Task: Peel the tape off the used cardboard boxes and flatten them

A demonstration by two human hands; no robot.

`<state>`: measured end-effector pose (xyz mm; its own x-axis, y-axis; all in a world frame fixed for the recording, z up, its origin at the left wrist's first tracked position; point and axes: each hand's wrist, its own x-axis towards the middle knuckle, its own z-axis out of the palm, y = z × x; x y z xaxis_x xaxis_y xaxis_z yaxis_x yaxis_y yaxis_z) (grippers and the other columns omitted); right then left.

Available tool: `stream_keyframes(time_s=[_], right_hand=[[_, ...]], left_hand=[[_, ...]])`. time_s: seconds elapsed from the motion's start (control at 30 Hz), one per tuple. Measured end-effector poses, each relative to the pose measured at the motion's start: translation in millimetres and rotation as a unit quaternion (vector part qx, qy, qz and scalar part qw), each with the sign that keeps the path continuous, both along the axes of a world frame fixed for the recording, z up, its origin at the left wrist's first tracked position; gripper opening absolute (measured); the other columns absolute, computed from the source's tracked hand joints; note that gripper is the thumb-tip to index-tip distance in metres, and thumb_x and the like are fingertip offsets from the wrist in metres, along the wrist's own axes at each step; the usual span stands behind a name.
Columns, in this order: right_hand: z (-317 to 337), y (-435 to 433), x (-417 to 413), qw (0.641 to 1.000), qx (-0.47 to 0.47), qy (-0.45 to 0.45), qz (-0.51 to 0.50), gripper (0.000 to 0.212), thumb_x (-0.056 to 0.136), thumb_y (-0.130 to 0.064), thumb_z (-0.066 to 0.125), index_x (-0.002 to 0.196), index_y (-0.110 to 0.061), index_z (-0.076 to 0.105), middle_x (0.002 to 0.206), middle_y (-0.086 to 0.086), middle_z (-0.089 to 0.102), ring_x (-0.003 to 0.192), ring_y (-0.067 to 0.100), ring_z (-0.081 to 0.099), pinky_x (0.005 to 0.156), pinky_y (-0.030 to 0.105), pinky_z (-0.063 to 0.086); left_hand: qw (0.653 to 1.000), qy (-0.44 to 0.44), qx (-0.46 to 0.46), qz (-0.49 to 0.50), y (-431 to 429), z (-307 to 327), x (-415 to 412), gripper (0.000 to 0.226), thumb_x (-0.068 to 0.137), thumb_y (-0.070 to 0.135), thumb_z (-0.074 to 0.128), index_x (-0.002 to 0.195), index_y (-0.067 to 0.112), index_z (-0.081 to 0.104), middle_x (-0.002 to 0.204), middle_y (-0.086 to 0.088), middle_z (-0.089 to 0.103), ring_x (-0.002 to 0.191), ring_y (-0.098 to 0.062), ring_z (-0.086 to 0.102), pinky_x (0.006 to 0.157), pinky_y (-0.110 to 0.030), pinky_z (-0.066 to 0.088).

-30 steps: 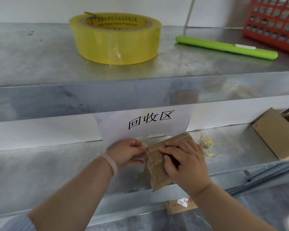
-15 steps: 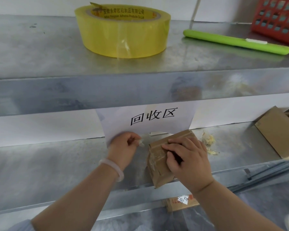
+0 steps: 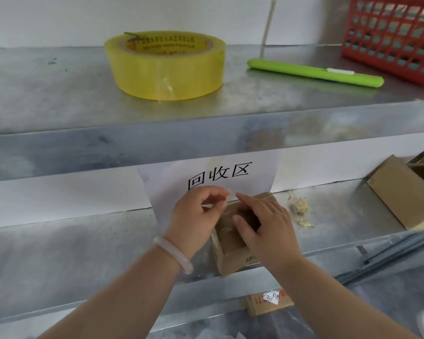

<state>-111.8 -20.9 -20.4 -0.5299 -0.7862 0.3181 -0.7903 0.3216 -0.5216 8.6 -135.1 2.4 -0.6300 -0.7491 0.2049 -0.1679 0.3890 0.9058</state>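
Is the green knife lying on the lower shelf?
No, the green knife lies on the upper shelf, beside the red basket.

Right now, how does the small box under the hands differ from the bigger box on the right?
The small box is taped and closed; the bigger box looks bare, its end open. The right hand rests on the small box while the left hand pinches a tape strip; nothing touches the bigger box. Both are brown cardboard on the lower shelf.
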Motion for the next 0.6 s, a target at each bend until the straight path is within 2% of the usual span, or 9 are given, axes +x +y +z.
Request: stream_keyframes(time_s=[0.07, 0.13, 0.2, 0.27, 0.37, 0.47, 0.53, 0.6], right_hand=[[5.2, 0.0, -2.3, 0.997, -0.006, -0.074, 0.010, 0.054, 0.083, -0.066, 0.039, 0.128, -0.043, 0.056, 0.103, -0.028, 0.060, 0.106, 0.007, 0.056, 0.100, 0.032, 0.041], [9.7, 1.9, -5.3, 0.990, -0.020, -0.141, 0.014, 0.048, 0.082, -0.067, 0.044, 0.123, -0.047, 0.059, 0.101, -0.029, 0.059, 0.103, 0.006, 0.058, 0.095, 0.035, 0.048], [15.0, 3.8, -8.3, 0.975, -0.041, -0.218, 0.014, 0.026, 0.086, -0.052, 0.062, 0.111, -0.045, 0.064, 0.101, -0.022, 0.066, 0.098, 0.002, 0.061, 0.090, 0.030, 0.052], [20.5, 8.5, -11.2, 0.961, -0.068, -0.269, 0.012, 0.016, 0.087, -0.031, 0.071, 0.101, -0.039, 0.071, 0.095, -0.017, 0.071, 0.090, -0.002, 0.065, 0.084, 0.024, 0.053], [28.2, 15.7, -16.2, 0.948, -0.113, -0.295, -0.034, 0.020, 0.088, -0.024, 0.071, 0.097, -0.042, 0.067, 0.087, -0.022, 0.071, 0.084, -0.004, 0.066, 0.081, 0.020, 0.055], [30.8, 30.0, -40.6, 0.928, -0.176, -0.315, -0.096, 0.029, 0.084, -0.023, 0.076, 0.102, -0.039, 0.061, 0.082, -0.020, 0.072, 0.077, -0.004, 0.066, 0.070, 0.010, 0.051], [27.6, 42.1, -67.1, 0.928, -0.183, -0.290, -0.148, 0.016, 0.083, -0.025, 0.076, 0.089, -0.034, 0.065, 0.077, -0.016, 0.072, 0.076, 0.003, 0.068, 0.072, 0.017, 0.053], [19.0, 54.3, -96.3, 0.934, -0.144, -0.265, -0.190, 0.012, 0.088, -0.028, 0.070, 0.080, -0.034, 0.065, 0.078, -0.013, 0.071, 0.078, 0.009, 0.067, 0.074, 0.024, 0.053]], left_hand=[[1.000, -0.018, -0.016, -0.019, 7.0, 1.2, -3.0, 0.026, 0.086, 0.018, 0.070, 0.083, 0.043, 0.064, 0.091, 0.020, 0.067, 0.085, 0.006, 0.062, 0.075, -0.010, 0.049], [0.999, -0.033, -0.024, -0.035, 12.0, 0.8, -6.5, 0.023, 0.086, 0.021, 0.070, 0.080, 0.043, 0.064, 0.090, 0.019, 0.066, 0.083, 0.004, 0.062, 0.072, -0.011, 0.050], [0.997, -0.055, -0.053, -0.030, 17.1, -0.6, -10.9, 0.020, 0.084, 0.022, 0.071, 0.080, 0.040, 0.063, 0.088, 0.019, 0.065, 0.083, 0.004, 0.061, 0.072, -0.014, 0.050], [0.997, -0.051, -0.058, -0.013, 22.6, -0.1, -17.1, 0.017, 0.083, 0.023, 0.073, 0.082, 0.036, 0.062, 0.086, 0.019, 0.065, 0.083, 0.005, 0.060, 0.072, -0.014, 0.049], [0.993, -0.094, -0.063, -0.041, 22.8, 2.1, -23.0, 0.019, 0.082, 0.031, 0.073, 0.092, 0.037, 0.058, 0.088, 0.021, 0.064, 0.085, 0.008, 0.058, 0.076, -0.010, 0.047], [0.959, -0.212, -0.167, -0.090, 18.3, -1.1, -28.9, 0.020, 0.083, 0.036, 0.069, 0.101, 0.039, 0.061, 0.096, 0.025, 0.058, 0.092, 0.005, 0.052, 0.088, -0.022, 0.046], [0.945, -0.231, -0.208, -0.103, 19.8, -2.2, -31.3, 0.021, 0.083, 0.038, 0.067, 0.104, 0.038, 0.066, 0.099, 0.024, 0.058, 0.095, 0.001, 0.051, 0.090, -0.028, 0.045], [0.942, -0.235, -0.221, -0.091, 25.3, -3.8, -32.1, 0.023, 0.085, 0.036, 0.065, 0.108, 0.038, 0.067, 0.105, 0.023, 0.056, 0.101, -0.003, 0.050, 0.092, -0.028, 0.042]])
